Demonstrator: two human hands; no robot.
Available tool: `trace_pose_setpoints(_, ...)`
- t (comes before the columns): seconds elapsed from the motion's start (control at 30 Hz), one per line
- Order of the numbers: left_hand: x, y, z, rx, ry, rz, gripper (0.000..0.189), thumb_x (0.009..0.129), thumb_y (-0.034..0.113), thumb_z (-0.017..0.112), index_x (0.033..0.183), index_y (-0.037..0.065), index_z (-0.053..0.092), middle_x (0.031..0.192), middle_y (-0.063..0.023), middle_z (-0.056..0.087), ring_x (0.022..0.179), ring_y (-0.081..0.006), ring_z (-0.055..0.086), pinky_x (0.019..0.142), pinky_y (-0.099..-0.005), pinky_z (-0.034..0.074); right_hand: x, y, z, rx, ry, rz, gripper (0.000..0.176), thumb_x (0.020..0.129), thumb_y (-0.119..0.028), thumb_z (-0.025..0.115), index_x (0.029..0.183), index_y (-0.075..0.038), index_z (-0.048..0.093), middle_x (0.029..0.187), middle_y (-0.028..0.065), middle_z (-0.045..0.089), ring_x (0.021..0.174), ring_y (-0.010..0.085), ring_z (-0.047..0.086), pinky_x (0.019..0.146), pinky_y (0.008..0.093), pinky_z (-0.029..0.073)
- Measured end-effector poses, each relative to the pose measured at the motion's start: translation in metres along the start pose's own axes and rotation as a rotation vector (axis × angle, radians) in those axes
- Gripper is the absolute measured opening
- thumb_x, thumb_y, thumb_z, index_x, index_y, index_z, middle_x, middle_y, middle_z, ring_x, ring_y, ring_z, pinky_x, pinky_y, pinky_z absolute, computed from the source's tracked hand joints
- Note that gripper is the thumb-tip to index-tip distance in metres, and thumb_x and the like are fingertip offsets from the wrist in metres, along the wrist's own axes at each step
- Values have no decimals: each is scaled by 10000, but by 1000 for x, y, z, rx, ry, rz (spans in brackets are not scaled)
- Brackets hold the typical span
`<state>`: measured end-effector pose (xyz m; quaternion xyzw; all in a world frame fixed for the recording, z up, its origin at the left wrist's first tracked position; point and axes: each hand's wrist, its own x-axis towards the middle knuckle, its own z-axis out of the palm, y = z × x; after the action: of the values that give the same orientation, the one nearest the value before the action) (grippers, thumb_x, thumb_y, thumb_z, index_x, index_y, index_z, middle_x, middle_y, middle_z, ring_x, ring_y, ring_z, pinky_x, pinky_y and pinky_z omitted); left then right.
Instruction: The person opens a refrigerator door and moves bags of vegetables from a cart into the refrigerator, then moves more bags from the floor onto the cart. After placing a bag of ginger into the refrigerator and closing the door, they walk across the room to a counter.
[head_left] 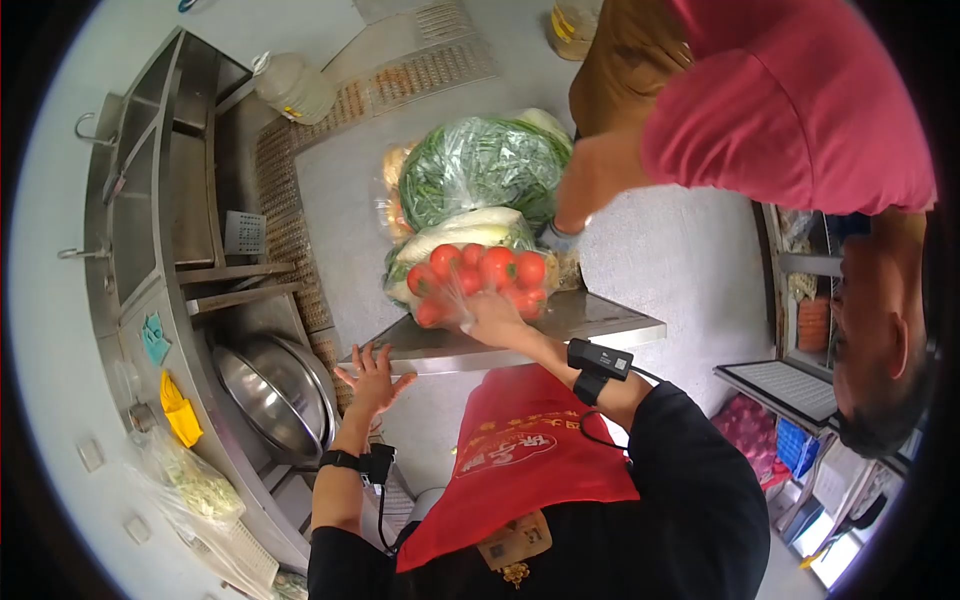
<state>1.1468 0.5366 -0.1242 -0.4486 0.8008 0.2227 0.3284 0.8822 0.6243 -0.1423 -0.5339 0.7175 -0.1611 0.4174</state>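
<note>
My right hand (493, 320) grips the clear plastic of a bag of tomatoes (498, 268), close to the front of the steel table. Fingers spread, my left hand (370, 383) is at the left front edge of the steel table (600, 322) and holds nothing. Behind the tomatoes lies a bag of pale long vegetables (465, 232), which look like cabbage or radish. Farther back is a large bag of leafy greens (480, 170). Part of another bag with yellowish contents (393, 185) shows at its left.
A co-worker in a red shirt (760, 110) leans in from the right, one blurred arm (600, 180) beside the greens. Steel sinks (190, 190) line the left wall, with large metal bowls (275, 390) below. A plastic jug (295, 88) stands at the back left.
</note>
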Motion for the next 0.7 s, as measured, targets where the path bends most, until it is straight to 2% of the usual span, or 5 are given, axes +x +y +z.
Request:
trace_pose_setpoints(0.17, 0, 8, -4, 1, 11, -7, 838, 739, 635, 549, 1360, 138, 285, 1431, -147, 208, 1355, -364, 50, 940, -714, 13, -18, -25, -22, 144, 103, -19, 348, 824, -445, 484, 890, -141, 640, 869, 156, 633, 811, 338, 611, 688, 455, 466)
trace_pose_setpoints(0.33, 7, -4, 9, 13, 16, 32, 844, 744, 631, 541, 1360, 131, 251, 1436, -167, 152, 1351, -356, 30, 929, -722, 31, -39, -34, -30, 307, 297, -119, 169, 611, -178, 626, 732, -67, 585, 734, 148, 609, 724, 346, 600, 626, 454, 456)
trace_pose_setpoints(0.43, 9, -8, 14, 30, 3, 15, 865, 743, 643, 529, 1366, 130, 221, 1435, -164, 130, 1349, -357, 23, 920, -731, 41, -55, -57, -62, 424, 117, 12, 182, 586, -151, 627, 726, -46, 578, 718, 159, 601, 722, 347, 601, 607, 444, 451)
trace_pose_setpoints(0.57, 22, -21, 27, 76, -9, -26, 845, 760, 652, 491, 1361, 127, 213, 1433, -162, 117, 1349, -360, -29, 919, -735, 10, -83, -85, -73, 503, 318, -157, 198, 574, -118, 618, 738, -21, 562, 726, 177, 590, 724, 357, 598, 591, 442, 439)
trace_pose_setpoints(0.7, -7, 11, 7, 123, 30, -39, 670, 813, 467, 556, 1313, 87, 323, 1348, -184, 287, 1287, -338, 226, 975, -604, 206, -123, -111, -98, 586, 468, -295, 191, 620, -99, 605, 696, -7, 456, 645, 168, 507, 638, 332, 543, 552, 425, 384)
